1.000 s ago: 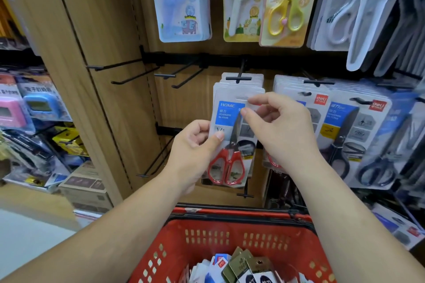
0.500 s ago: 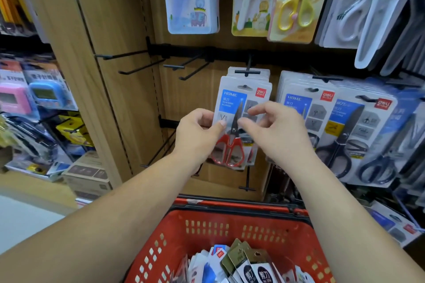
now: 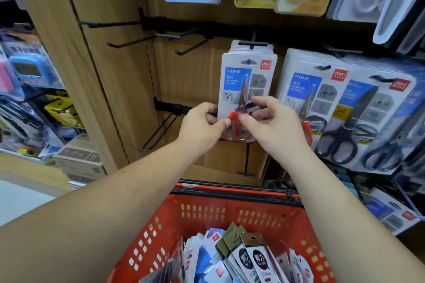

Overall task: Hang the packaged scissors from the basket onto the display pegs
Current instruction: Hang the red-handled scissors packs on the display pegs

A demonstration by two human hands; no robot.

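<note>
- At the centre of the frame, a carded pack of red-handled scissors (image 3: 244,85) sits at the front of a stack of matching packs on a black display peg (image 3: 253,44). Its hang hole looks threaded onto the peg, though the peg tip is too small to be sure.
- Lower on the same pack, the left hand (image 3: 202,123) pinches the left edge, with the thumb on the front and the fingers curled behind.
- Just right of it, the right hand (image 3: 277,126) grips the pack's lower front, with the thumb and curled fingers clamped over the clear blister by the red handles.
- Across the bottom of the frame, a red basket (image 3: 207,213) holds many more carded packs (image 3: 255,257), standing on edge and packed close.
- To the right of centre hang a second stack of red-handled scissors (image 3: 305,92) and some black-handled scissors (image 3: 354,122).
- At centre left, several bare pegs (image 3: 124,41) stick out from the wooden panel.
- Judged from this, the step in hand is seating this one pack: it appears to be on the peg, and both hands are squaring it against the stack.
- The next move probably calls for letting go with both hands so that the pack hangs straight. One hand would then reach down to the basket and choose a pack that matches a peg's stock.
</note>
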